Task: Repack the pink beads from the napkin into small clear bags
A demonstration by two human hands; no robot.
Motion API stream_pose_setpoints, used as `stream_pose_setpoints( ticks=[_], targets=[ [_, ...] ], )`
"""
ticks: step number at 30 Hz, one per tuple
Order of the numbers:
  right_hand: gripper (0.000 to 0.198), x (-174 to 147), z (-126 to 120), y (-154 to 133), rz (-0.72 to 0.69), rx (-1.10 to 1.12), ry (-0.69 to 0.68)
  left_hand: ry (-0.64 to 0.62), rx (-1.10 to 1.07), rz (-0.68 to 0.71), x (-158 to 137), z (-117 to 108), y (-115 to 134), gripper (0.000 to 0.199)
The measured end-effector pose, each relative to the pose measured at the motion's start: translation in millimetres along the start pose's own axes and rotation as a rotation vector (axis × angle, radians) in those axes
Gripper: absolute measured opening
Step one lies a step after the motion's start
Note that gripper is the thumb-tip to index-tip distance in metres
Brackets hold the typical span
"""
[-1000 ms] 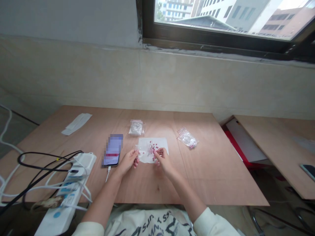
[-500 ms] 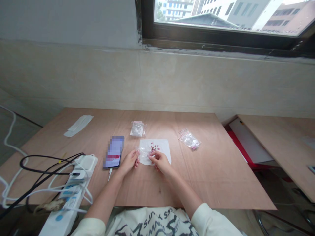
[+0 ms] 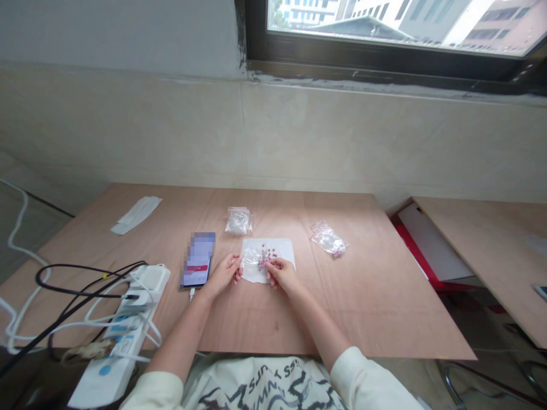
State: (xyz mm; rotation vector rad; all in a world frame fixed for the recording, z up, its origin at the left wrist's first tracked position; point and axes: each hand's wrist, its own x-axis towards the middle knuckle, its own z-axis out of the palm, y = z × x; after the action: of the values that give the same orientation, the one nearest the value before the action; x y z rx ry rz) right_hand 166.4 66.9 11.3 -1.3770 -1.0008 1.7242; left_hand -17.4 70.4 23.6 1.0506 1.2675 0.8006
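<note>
Right hand (image 3: 281,272) shifted right; more red bits (image 3: 265,256) showing.

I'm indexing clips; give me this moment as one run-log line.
left hand: pinching clear plastic | right hand: at small red pieces, hold unclear | white sheet: under pieces | phone: beside left hand

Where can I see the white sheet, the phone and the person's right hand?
White sheet (image 3: 285,249): head view, on its bare upper right part.
Phone (image 3: 199,259): head view, on the middle of its screen.
Right hand (image 3: 282,274): head view, on the back of the hand.
</note>
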Motion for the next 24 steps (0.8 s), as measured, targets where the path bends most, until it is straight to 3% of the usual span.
stream_pose_setpoints(
  ticks=[24],
  targets=[
    [0.028,8,-5,-3,0.042,0.103,-0.018,0.024,0.176,0.143,8,19,38,0.025]
  ],
)
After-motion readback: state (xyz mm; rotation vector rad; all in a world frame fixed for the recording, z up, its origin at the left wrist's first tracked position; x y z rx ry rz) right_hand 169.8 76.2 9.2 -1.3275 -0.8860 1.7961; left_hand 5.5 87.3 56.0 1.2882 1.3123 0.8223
